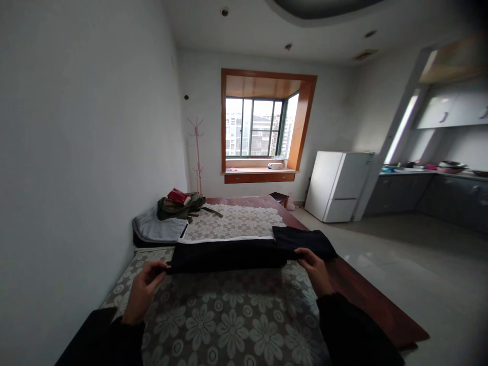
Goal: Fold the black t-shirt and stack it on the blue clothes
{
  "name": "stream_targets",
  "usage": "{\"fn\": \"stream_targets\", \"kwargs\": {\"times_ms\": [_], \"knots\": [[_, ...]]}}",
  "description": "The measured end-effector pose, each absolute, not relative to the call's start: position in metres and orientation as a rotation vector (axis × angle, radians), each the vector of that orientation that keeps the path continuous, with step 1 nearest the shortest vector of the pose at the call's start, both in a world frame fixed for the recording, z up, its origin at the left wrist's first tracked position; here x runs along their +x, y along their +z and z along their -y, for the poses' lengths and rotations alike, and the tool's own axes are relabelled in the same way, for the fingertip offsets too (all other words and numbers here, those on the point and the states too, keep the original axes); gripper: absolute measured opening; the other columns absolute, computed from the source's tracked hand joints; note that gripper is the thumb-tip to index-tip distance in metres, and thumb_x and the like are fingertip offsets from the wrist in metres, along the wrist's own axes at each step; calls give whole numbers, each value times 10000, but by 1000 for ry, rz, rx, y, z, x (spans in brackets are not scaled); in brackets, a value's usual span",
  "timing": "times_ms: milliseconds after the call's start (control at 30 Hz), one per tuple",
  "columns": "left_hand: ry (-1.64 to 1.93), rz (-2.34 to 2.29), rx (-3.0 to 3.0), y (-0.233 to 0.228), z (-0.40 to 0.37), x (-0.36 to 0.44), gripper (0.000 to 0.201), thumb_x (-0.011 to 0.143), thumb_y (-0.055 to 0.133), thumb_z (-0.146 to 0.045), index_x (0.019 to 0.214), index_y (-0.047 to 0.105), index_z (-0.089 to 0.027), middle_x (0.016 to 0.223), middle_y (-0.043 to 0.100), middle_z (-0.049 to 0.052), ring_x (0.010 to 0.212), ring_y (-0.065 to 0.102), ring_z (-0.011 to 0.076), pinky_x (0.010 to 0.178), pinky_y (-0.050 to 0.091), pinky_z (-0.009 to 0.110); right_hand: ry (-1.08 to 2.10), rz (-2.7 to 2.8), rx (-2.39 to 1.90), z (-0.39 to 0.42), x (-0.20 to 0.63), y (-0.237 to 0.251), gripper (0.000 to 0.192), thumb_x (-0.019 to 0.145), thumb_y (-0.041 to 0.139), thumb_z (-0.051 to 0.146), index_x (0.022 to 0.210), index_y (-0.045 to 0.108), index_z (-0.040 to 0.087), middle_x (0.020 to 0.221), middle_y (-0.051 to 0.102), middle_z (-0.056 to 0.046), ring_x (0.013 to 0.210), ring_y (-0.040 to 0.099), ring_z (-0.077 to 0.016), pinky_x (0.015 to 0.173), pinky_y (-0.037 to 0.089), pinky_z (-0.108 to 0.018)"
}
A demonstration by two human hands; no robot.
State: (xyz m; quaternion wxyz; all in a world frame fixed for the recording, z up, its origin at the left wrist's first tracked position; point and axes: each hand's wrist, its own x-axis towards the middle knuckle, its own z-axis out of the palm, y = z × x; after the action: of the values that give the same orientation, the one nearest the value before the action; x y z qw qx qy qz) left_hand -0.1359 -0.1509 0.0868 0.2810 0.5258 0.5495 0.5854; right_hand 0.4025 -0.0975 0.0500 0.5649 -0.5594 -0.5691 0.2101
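Both hands on the black garment (229,254) here: left hand (143,292) pinching its near-left corner, right hand (314,269) closed on the near-right edge, apparently to keep the soft, matte cloth taut and flat. The garment lies folded into a long band across the floral lace cover (229,320). Beyond the garment sits a crumpled olive bundle (181,206).

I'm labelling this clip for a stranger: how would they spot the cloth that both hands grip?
On the floral lace bed cover, find the dark garment stretched between the left hand and right hand. Unlike the green clothes pile near the wall, it is plain black and folded flat.
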Motion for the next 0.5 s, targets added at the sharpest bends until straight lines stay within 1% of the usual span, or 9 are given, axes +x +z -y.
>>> {"fn": "stream_targets", "kwargs": {"times_ms": [67,133,200,267,333,400,433,500], "knots": [[1453,-1533,1480,76,180,-145,374,611,733,-487,910,684,-269,863,750,53,941,695,324,956,525,461,570,1320,-1322,140,411,32,300,735,657,432,957,666,230,993,710,-61,937,657,-262,806,528,-328],[1334,-1612,1568,65,200,-154,316,621,705,-463,890,691,-298,787,735,38,901,698,324,942,531,463,658,1319,-1344,171,419,16,323,741,684,473,978,673,253,942,713,-52,915,667,-264,781,530,-322],[1229,-1669,1629,59,207,-162,270,637,667,-448,866,696,-308,741,725,28,851,701,314,904,545,451,741,1357,-1400,186,425,5,387,745,690,513,1046,668,270,800,697,-28,793,674,-252,698,527,-320],[1148,-1698,1646,55,201,-168,262,651,634,-449,856,699,-300,772,742,29,834,711,300,865,561,426,769,1437,-1491,186,430,1,424,747,681,548,1066,671,270,679,665,-5,680,657,-241,626,504,-321],[1061,-1738,1666,53,186,-170,286,686,606,-473,877,703,-284,867,766,39,850,724,282,843,568,400,716,1527,-1591,174,434,2,389,762,652,573,995,693,264,651,668,-8,653,654,-241,607,483,-324],[945,-1828,1726,50,166,-169,320,725,583,-497,904,702,-260,941,772,62,879,732,276,844,561,390,620,1619,-1691,158,434,7,322,789,625,558,907,699,268,675,688,-13,665,662,-239,618,473,-325],[878,-1891,1769,47,155,-169,336,737,577,-504,915,698,-245,947,770,78,892,733,281,845,556,391,575,1678,-1740,148,434,10,273,789,635,525,868,695,272,686,692,-10,669,663,-235,621,468,-321],[756,-2004,1848,42,132,-167,365,739,583,-512,921,690,-214,926,765,112,909,732,300,834,551,396,496,1840,-1874,130,430,19,165,733,712,422,780,681,267,711,694,-10,689,663,-235,625,456,-314]]}}
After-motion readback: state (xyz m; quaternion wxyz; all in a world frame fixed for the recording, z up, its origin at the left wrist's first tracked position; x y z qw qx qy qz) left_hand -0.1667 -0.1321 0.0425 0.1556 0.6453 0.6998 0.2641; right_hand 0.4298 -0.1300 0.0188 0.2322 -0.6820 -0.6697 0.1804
